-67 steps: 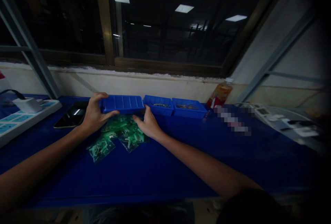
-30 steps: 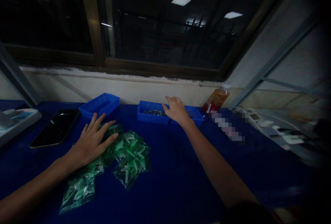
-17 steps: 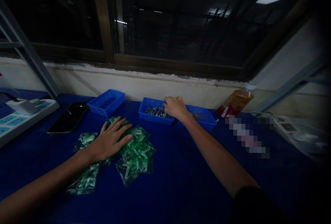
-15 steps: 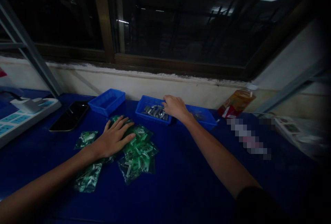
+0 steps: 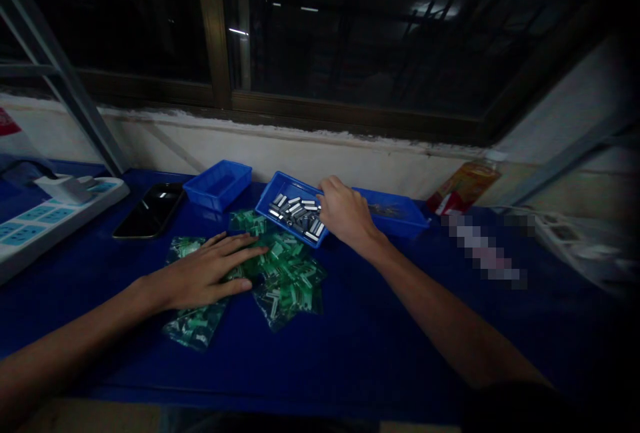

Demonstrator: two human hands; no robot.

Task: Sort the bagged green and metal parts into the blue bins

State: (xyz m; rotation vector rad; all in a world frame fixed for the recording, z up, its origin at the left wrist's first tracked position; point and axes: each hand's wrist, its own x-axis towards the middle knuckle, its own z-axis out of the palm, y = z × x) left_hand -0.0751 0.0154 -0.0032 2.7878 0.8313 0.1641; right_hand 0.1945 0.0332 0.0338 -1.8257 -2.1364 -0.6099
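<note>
My left hand point(image 5: 213, 269) lies flat with its fingers stretched out over small clear bags of green parts point(image 5: 293, 273), covering some of them. My right hand point(image 5: 347, 213) is closed on the right rim of a blue plastic bin point(image 5: 265, 196). Short silvery metal pieces point(image 5: 300, 213) lie loose inside that bin. The bin is tilted toward me, its front edge over the far side of the bags. Whether its base touches the table is hidden.
A second blue bin point(image 5: 217, 186) stands at left, a third blue bin point(image 5: 400, 213) at right with thin pieces in it. A phone point(image 5: 150, 209) and a power strip point(image 5: 55, 216) lie at left. A bottle point(image 5: 470, 183) leans near the wall on the blue table point(image 5: 360, 353).
My right hand has tipped the bin of metal pieces toward me and brought it nearer the bags. My left hand still lies spread on the bags. The camera view has shifted slightly.
</note>
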